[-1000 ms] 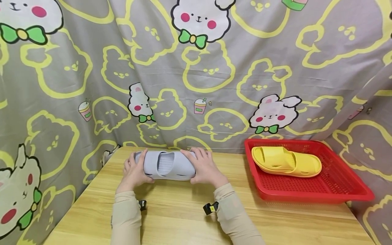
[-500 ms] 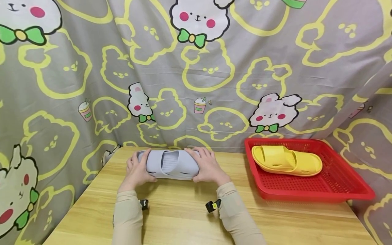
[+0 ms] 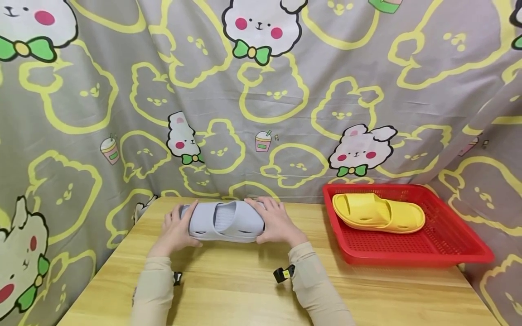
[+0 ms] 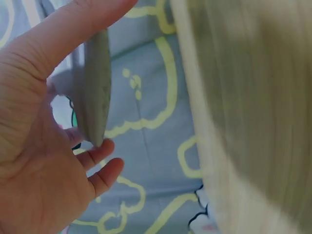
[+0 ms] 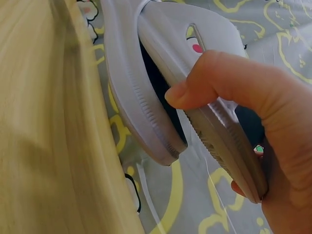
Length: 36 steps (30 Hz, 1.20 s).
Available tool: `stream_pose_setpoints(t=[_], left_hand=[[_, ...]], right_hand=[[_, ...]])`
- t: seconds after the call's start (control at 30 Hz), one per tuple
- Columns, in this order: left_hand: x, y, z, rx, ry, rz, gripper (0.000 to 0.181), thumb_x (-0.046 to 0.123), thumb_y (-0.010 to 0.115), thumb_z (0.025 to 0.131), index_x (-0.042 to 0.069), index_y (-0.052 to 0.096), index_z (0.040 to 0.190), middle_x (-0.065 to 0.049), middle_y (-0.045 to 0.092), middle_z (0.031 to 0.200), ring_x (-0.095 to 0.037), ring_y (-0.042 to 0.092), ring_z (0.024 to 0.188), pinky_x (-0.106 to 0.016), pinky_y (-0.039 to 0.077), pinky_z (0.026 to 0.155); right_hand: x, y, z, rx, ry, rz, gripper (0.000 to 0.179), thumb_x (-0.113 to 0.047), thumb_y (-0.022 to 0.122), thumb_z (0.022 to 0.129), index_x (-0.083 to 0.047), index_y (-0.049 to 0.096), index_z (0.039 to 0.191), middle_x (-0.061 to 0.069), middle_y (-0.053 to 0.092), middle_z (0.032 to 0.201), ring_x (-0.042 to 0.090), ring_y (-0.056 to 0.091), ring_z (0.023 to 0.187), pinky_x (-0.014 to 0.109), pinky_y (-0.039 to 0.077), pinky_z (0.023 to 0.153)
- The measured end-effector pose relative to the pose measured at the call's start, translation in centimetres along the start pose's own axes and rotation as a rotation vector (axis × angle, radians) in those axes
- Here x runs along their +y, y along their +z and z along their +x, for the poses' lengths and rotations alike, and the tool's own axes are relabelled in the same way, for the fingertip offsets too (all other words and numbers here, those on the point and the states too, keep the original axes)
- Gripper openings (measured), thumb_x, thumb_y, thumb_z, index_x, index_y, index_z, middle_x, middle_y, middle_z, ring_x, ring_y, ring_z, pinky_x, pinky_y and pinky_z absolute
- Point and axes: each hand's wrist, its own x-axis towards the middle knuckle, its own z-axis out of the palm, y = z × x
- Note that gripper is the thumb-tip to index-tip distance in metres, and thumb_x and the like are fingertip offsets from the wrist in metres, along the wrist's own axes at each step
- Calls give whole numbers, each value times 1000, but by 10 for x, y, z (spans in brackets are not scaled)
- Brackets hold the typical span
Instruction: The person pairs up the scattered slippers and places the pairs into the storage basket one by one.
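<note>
In the head view, a pale grey-lavender slipper point(image 3: 244, 222) lies crosswise between my hands above the far part of the table. My left hand point(image 3: 174, 233) grips its left end. Around its right end curl the thumb and fingers of my right hand point(image 3: 279, 222). The right wrist view shows two grey slippers: one held slipper point(image 5: 168, 39) under my thumb and a second slipper point(image 5: 122, 68) close beside it. How the two are joined or stacked is hard to tell. A grey slipper edge point(image 4: 99, 87) shows between thumb and fingers in the left wrist view.
A red perforated basket point(image 3: 408, 258) stands at the right of the wooden table point(image 3: 228, 290). Inside it lies a yellow slipper point(image 3: 403, 217). A grey patterned curtain point(image 3: 228, 99) hangs directly behind the table. Black wrist camera mounts point(image 3: 284, 274) jut inward from both sleeves.
The grey slipper has shifted slightly right over the last second. My left hand and forearm have moved a little left since half a second ago. The whole view has also shifted slightly.
</note>
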Motion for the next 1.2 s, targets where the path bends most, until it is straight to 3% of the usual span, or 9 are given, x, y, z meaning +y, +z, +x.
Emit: stream_pose_setpoints(t=[0.2,0.33,0.5,0.7,1.2], left_hand=[[-13,-10,-1,28,75,136,135,40,96,46,29,18,155,-31,25,149,-54,30,125,-64,31,88],[-17,-15,3,19,137,200,135,46,95,45,29,18,155,-26,29,149,-51,32,129,-67,32,91],[-22,-19,6,14,238,212,133,46,95,41,23,24,152,-25,35,146,-49,39,129,-69,36,96],[-23,-19,7,59,342,240,130,45,96,37,14,33,146,-23,50,127,-45,50,112,-59,43,97],[-16,-19,2,121,405,257,127,50,95,36,14,38,143,-22,54,121,-44,50,109,-55,44,95]], right_hand=[[-6,-1,2,6,-9,12,116,-37,86,52,-33,27,152,5,41,142,25,37,132,46,35,92],[-7,-3,2,6,-5,3,117,-37,85,52,-37,24,152,3,41,143,23,37,132,44,35,92],[-10,-5,3,0,-20,-1,116,-38,84,52,-35,26,152,3,40,143,23,36,132,45,35,95],[-12,-4,4,-2,-31,2,115,-38,85,52,-32,29,152,4,41,143,26,36,133,48,34,99],[-18,-6,4,-9,-34,-1,117,-39,86,52,-36,25,152,6,41,143,28,36,134,51,33,104]])
